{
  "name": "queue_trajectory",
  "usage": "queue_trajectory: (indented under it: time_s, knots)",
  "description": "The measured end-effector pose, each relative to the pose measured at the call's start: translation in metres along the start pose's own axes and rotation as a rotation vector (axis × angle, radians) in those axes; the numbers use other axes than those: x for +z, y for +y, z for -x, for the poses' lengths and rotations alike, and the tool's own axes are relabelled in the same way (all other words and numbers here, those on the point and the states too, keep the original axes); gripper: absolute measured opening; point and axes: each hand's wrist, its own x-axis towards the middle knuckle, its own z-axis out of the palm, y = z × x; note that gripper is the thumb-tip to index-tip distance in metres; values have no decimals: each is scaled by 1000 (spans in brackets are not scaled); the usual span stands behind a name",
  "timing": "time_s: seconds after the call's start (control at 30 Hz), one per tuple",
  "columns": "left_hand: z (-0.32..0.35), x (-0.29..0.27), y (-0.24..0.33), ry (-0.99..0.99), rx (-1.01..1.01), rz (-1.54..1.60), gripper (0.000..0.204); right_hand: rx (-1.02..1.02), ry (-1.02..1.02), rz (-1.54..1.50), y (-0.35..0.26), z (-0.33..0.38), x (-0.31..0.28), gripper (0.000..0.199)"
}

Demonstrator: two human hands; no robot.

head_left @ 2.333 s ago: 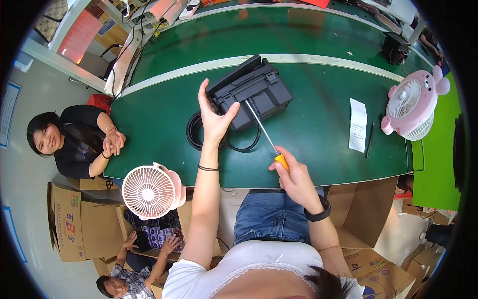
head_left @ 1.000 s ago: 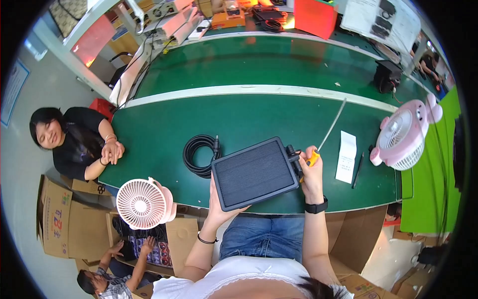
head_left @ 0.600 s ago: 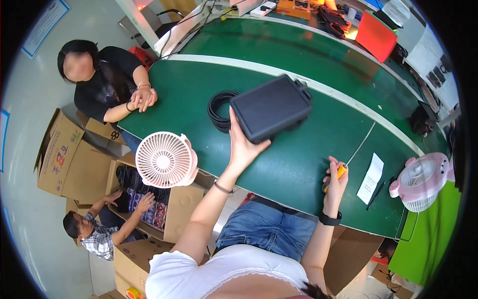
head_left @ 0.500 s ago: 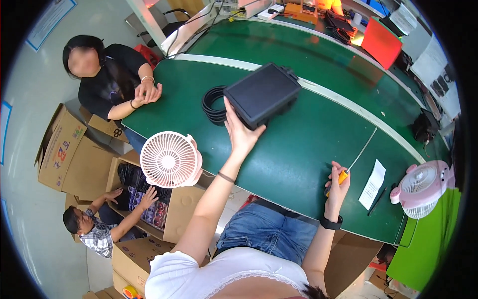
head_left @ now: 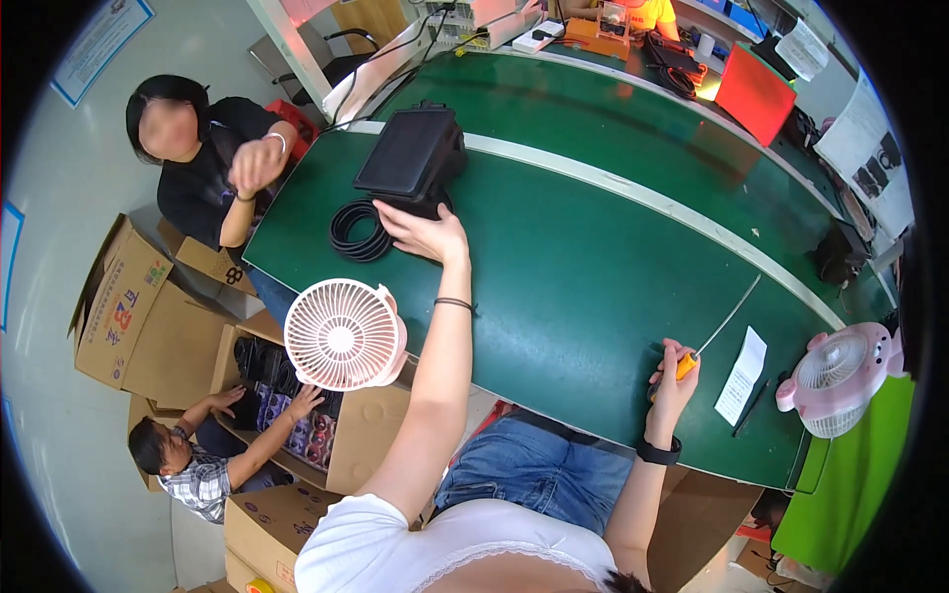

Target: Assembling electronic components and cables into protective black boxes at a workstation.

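My left hand (head_left: pixel 425 232) grips the near lower edge of a boxy black device (head_left: pixel 410 153) with a flat panel, at the table's far left. The device is tilted, and its underside is hidden. A coil of black cable (head_left: pixel 359 231) lies beside my fingers. My right hand (head_left: pixel 674 390) is closed round the yellow handle of a long screwdriver (head_left: pixel 687 366), over the table's near right part. The thin shaft points away to the upper right.
A pink fan (head_left: pixel 341 336) stands at the table's left edge, another fan (head_left: pixel 840 371) at the right by a paper sheet (head_left: pixel 740 376) and a black pen (head_left: pixel 751 407). One person sits at the left; another reaches into a carton (head_left: pixel 366 440). A white rail (head_left: pixel 593 178) crosses behind.
My left hand has carried the black device leftward, next to the cable coil. My right hand keeps the screwdriver almost in place. The seated person's hand has lifted.
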Motion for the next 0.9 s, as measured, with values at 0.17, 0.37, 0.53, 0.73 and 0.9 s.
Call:
queue_trajectory:
  time_s: [0.17,0.37,0.53,0.73,0.9]
  knots:
    - [33,-22,42,156,461,455,71,-29,10,0,4,-3,-6,16]
    - [122,-71,110,-616,634,1033,25,-26,53,-7,1,0,1,16]
    - [194,-93,69,-854,1357,1006,13,-54,68,-57,13,-4,-7,16]
    - [210,-95,52,-1046,1844,926,5,-37,54,-155,1,0,-3,16]
    - [206,-88,56,-1119,1734,886,6,-57,68,-114,4,-1,-4,15]
